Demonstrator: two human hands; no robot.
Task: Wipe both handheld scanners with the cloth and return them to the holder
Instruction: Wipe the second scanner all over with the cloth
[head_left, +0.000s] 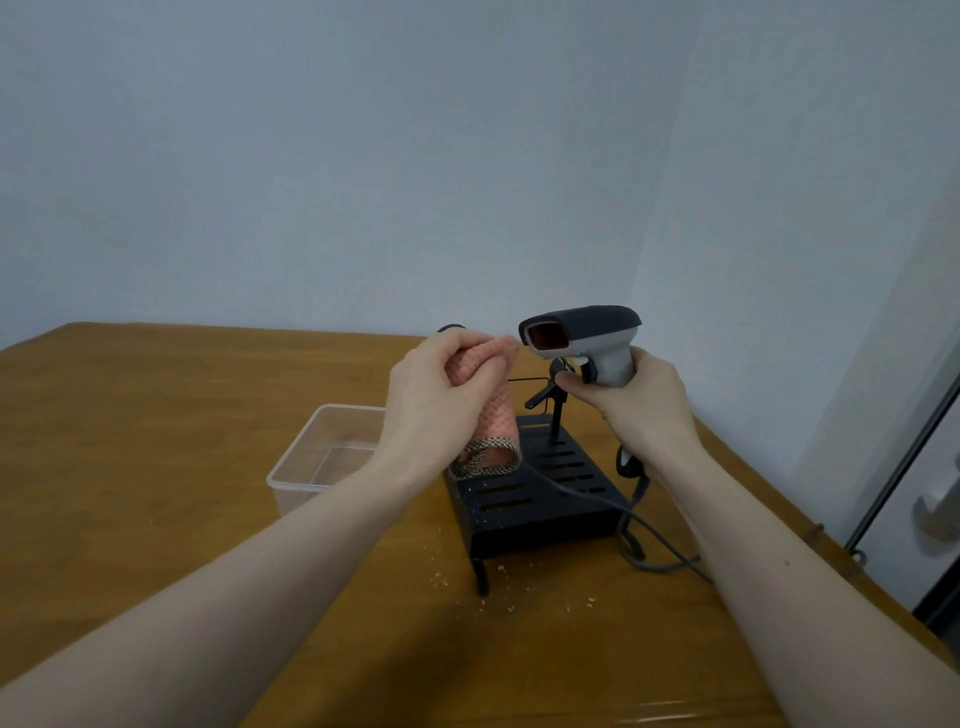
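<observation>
Head view, the only one: landmark is the black slotted holder (540, 493) on the wooden table (156, 467). Right hand (636, 400) is clenched round the grip of the grey scanner (582, 332), held in the air above the holder's far end and clear of it. Left hand (441, 395) grasps the pink cloth (493, 410) bunched in the fingers, above the holder's left far corner; the cloth's loose end hangs down to just over the holder's top. Cloth tip sits just beside the scanner's window, a small gap visible, so no contact yet. Orientation: the scanner's head runs roughly level, long axis left to right, with the reddish window facing left toward the cloth; the grip drops down and slightly right into the palm. Its grey cable (597, 499) trails across the holder's top and loops on the table to the holder's right. A dark rounded shape behind the left hand may be the second scanner; cannot tell. Risks, as judged: the hanging cloth end could catch the thin stand (556, 410) rising from the holder; the cable could snag on the holder's edge when the scanner turns; pressing hard on the window could twist the scanner in a one-handed grip. Clear plastic box (317, 457) sits left of the holder; crumbs (498, 569) lie in front of it.
</observation>
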